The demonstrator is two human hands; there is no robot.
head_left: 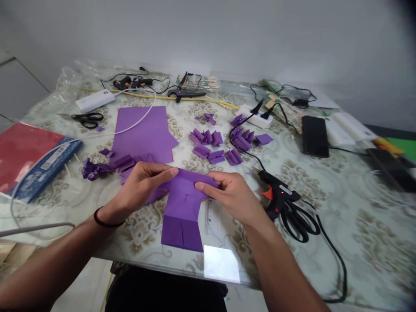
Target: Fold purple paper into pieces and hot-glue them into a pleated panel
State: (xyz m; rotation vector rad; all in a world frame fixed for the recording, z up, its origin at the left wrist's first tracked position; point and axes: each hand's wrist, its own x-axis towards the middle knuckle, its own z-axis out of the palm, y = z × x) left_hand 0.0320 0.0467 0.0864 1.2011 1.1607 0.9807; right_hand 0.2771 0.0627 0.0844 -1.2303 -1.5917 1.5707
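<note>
A creased purple paper sheet (182, 208) lies in front of me near the table's front edge. My left hand (141, 184), a black band at its wrist, pinches the sheet's upper left edge. On the upper right edge my right hand (227, 193) pinches the same sheet. Both hands are closed on the paper. Beyond them lie a flat purple sheet (143, 132) and several small folded purple pieces (216, 145). A crumpled purple scrap (92, 169) sits to the left.
A black glue gun (276, 195) and black scissors (297, 219) lie right of my right hand, its cord trailing off the edge. A red paper pack (29, 158) is far left. Second scissors (86, 118), a power bank (95, 100), a phone (314, 135) and cables lie further back.
</note>
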